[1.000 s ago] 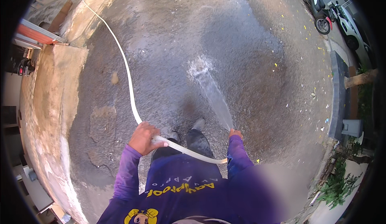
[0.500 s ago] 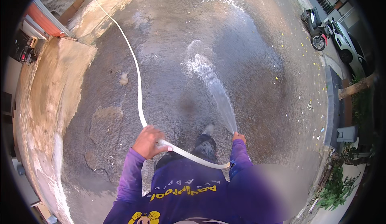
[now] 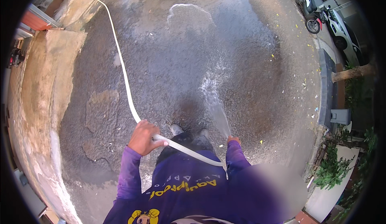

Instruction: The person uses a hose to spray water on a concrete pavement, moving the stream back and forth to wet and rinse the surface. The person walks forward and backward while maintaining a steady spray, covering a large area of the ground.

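Observation:
A white hose runs from the far left down to my body. My left hand is wrapped round it in front of my left side. From there the hose sags across my front toward my right forearm. My right hand is closed at the hose's end, which its fingers mostly hide. A fan of water sprays out of that hand onto the wet ground ahead of my feet. Both my shoes show below, side by side.
A parked motorcycle and a white car stand at the far right. Along the right edge are a low dark wall, a grey box, a tree trunk and green plants. Pale dry concrete borders the left.
The water now lands nearer my feet, and its spray is shorter. My left shoe has come into view. The surroundings have shifted slightly down-left and up-right as I moved; both hands keep hold.

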A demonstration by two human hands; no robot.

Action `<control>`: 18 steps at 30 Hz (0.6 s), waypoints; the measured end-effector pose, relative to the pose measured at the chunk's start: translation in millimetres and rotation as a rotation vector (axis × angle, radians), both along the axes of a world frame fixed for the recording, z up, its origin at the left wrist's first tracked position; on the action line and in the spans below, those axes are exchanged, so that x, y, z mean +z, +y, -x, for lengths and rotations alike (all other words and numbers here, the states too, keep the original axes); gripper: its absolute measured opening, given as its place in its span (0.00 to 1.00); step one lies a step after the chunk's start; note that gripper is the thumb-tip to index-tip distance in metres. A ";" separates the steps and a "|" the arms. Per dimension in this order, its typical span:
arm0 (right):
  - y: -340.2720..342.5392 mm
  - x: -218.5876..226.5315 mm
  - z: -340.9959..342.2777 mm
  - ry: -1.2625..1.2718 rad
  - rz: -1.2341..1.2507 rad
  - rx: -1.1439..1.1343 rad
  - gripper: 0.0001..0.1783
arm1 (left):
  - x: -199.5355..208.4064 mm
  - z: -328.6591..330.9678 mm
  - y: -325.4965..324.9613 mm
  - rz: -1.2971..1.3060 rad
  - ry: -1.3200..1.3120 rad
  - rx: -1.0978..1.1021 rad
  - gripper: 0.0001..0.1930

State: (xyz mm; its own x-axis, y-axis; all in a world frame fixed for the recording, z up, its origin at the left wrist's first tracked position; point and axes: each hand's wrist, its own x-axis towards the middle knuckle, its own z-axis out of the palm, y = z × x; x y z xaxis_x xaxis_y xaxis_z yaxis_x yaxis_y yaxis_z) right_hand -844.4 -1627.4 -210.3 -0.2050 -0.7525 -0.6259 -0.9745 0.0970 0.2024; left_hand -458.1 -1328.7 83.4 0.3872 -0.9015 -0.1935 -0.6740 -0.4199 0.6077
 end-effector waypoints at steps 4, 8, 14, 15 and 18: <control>21.7 -18.5 -28.7 -0.070 -0.046 0.068 0.37 | 6.9 -6.0 14.8 -0.011 0.007 0.035 0.24; 20.8 -21.2 -64.6 -0.199 -0.024 0.107 0.33 | 18.9 -13.2 25.9 -0.003 -0.029 0.072 0.23; 5.4 -43.9 -57.1 -0.122 0.029 0.039 0.32 | 23.0 -11.2 30.7 0.008 -0.043 0.069 0.22; 0.9 -44.8 -49.7 -0.067 0.033 0.002 0.33 | 22.3 -9.4 30.5 0.009 -0.041 0.068 0.22; -4.0 -36.7 -22.7 -0.054 0.055 -0.010 0.34 | 23.2 -5.7 30.4 0.012 -0.026 0.064 0.23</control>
State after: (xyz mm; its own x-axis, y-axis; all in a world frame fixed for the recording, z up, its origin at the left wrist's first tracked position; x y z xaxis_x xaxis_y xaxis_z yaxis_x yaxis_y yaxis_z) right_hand -821.7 -1631.3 -247.0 -0.1798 -0.7843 -0.5937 -0.9827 0.1168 0.1434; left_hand -452.5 -1298.3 106.6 0.4491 -0.8767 -0.1721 -0.6615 -0.4558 0.5956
